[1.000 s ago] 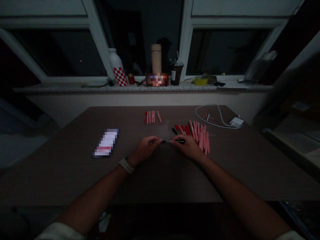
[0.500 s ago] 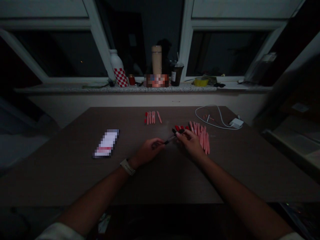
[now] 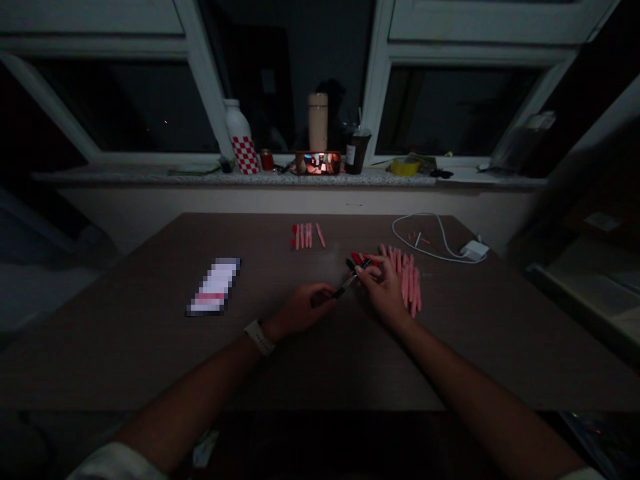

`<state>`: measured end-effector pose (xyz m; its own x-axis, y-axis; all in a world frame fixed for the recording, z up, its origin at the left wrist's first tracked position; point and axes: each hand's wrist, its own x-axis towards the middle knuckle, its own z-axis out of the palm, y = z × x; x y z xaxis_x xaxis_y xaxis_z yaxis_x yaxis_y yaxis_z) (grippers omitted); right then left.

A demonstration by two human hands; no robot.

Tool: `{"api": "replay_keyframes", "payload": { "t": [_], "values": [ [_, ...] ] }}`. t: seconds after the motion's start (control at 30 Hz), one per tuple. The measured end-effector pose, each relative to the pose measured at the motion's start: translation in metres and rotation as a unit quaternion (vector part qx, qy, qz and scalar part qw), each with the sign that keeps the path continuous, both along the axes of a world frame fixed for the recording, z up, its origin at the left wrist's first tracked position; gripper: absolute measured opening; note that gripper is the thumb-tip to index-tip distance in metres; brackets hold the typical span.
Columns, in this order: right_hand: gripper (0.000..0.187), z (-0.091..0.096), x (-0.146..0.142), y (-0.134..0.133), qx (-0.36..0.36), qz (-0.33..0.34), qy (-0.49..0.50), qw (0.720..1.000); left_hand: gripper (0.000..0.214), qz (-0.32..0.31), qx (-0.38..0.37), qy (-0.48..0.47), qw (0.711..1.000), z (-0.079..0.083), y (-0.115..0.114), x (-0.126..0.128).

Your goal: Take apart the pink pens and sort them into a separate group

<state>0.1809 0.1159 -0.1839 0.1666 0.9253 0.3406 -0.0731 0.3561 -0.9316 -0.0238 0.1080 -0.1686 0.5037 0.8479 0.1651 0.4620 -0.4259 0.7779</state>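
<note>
A slim pen [image 3: 347, 283] with dark ends and a clear-looking barrel is held slantwise above the table between my two hands. At its lower end, the thumb and fingers of my left hand [image 3: 303, 309] are closed in a pinch. My right hand [image 3: 386, 288] grips the upper end between thumb and fingertips, with black pieces showing at its fingers. Just behind the right fingers lie red pieces [image 3: 356, 257], partly covered. Beside that hand is a pile of pink pens [image 3: 411, 287]. Farther back, several pink pens [image 3: 304, 236] lie in a row with a red one at the left.
A phone [image 3: 214, 287] lies on the table [image 3: 200, 373] at left. At back right, a white cable [image 3: 443, 230] with a charger [image 3: 474, 250] loops around small pink bits. The windowsill carries a checkered bottle [image 3: 244, 143], a tumbler [image 3: 318, 123], a propped phone [image 3: 319, 164] and yellow tape [image 3: 405, 167].
The pen now slants more steeply. My left hand has shifted slightly right and down with its end, while my right hand stays nearly in place. The whole view has moved slightly.
</note>
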Motion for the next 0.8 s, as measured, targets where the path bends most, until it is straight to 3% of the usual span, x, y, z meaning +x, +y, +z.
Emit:
{"api": "replay_keyframes", "payload": {
  "t": [0.2,0.4,0.63,0.8],
  "values": [
    [0.053,-0.001,-0.004,-0.002,-0.036,0.047,0.018,0.998,0.028,-0.003,0.0,-0.007,1.0,-0.002,0.001,0.0],
    [0.034,-0.003,-0.011,-0.007,-0.063,0.169,-0.103,0.978,0.025,-0.007,0.025,-0.028,0.999,-0.008,0.003,0.0],
    [0.044,0.007,-0.011,0.016,-0.085,0.112,-0.092,0.986,0.041,0.095,0.075,-0.044,0.992,-0.004,0.005,-0.003],
    [0.048,0.011,-0.008,0.062,-0.08,0.03,-0.215,0.973,0.044,0.134,0.094,-0.026,0.986,-0.001,0.01,-0.009]
  ]
}}
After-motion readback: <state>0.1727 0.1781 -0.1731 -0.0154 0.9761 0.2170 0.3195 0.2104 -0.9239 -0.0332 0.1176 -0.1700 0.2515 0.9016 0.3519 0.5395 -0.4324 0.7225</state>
